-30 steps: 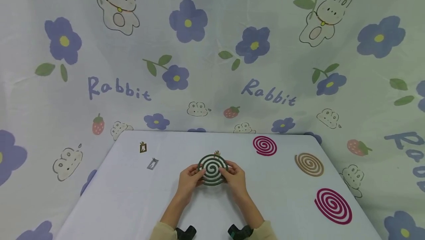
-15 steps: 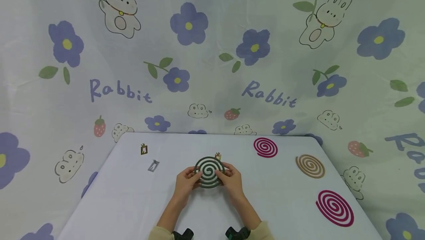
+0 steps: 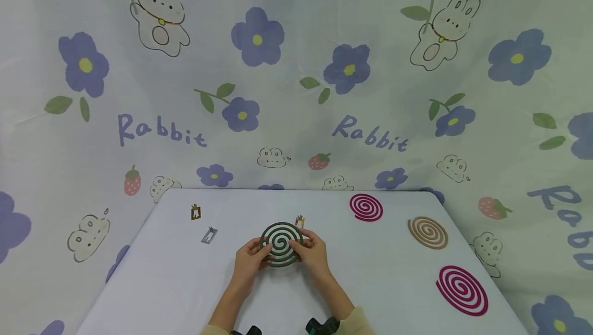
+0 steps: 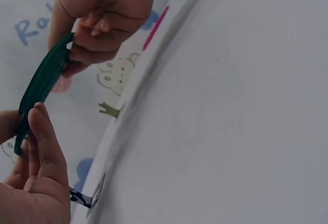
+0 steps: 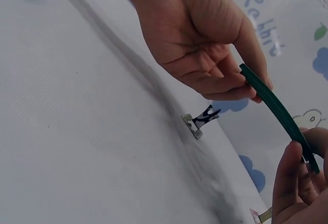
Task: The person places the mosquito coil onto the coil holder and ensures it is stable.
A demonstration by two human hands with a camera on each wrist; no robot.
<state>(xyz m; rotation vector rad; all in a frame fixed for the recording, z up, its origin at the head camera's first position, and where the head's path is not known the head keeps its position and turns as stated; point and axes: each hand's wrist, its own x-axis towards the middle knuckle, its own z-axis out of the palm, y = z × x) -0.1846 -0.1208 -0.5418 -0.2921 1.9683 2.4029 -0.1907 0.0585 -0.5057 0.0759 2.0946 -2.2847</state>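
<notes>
A dark green mosquito coil [image 3: 280,244] is held up above the white table, tilted with its flat face towards the head camera. My left hand [image 3: 246,264] pinches its left edge between thumb and fingers, and my right hand [image 3: 316,259] pinches the right edge the same way. Edge-on in the left wrist view, the coil [image 4: 43,83] looks thin and slightly bowed. Just behind it on the table stands a small metal coil stand [image 3: 300,220], its lower part hidden by the coil and fingers.
To the left lie a brassy coil stand [image 3: 196,212] and a silver one [image 3: 209,235]. On the right are a magenta coil [image 3: 366,207] at the back, a tan coil [image 3: 428,232], and another magenta coil [image 3: 462,291] nearer the front. A printed cloth [image 3: 278,93] hangs behind the table.
Both hands have shifted a little to the left with the green mosquito coil between them, uncovering more of the coil stand behind. The head view has also moved slightly.
</notes>
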